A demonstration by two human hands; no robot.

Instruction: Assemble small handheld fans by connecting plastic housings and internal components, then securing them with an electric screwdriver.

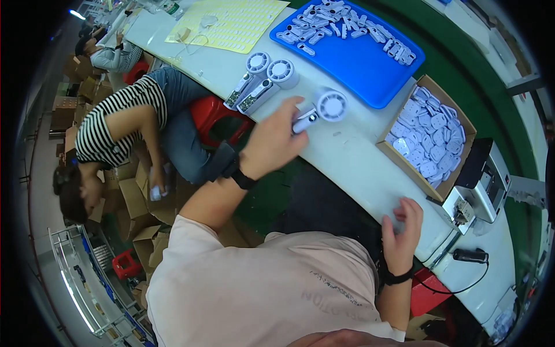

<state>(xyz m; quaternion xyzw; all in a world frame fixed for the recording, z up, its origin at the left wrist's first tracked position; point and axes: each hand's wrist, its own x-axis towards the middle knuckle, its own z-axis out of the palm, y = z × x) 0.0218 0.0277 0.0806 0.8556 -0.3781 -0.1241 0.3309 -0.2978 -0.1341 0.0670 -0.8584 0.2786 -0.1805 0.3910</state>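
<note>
My left hand (273, 139) is closed round the handle of a small grey-white handheld fan (332, 106), whose round slotted head points away from me over the table. Left of that hand, two more handheld fans (281, 70) lie side by side, their handles showing exposed inner parts. At the table's near edge is my right hand (402, 228), thumb and fingers apart and loosely bent, with nothing visible in it. Beyond it stands a cardboard box (386, 147) full of pale flat plastic parts (428, 133).
A blue tray (370, 87) holds many small white-and-grey parts (324, 23). Yellow sheets (243, 23) lie at the far left. A metal-and-black device (488, 185) and a black corded tool (471, 255) are on the right. A person in stripes (124, 124) bends beside the table.
</note>
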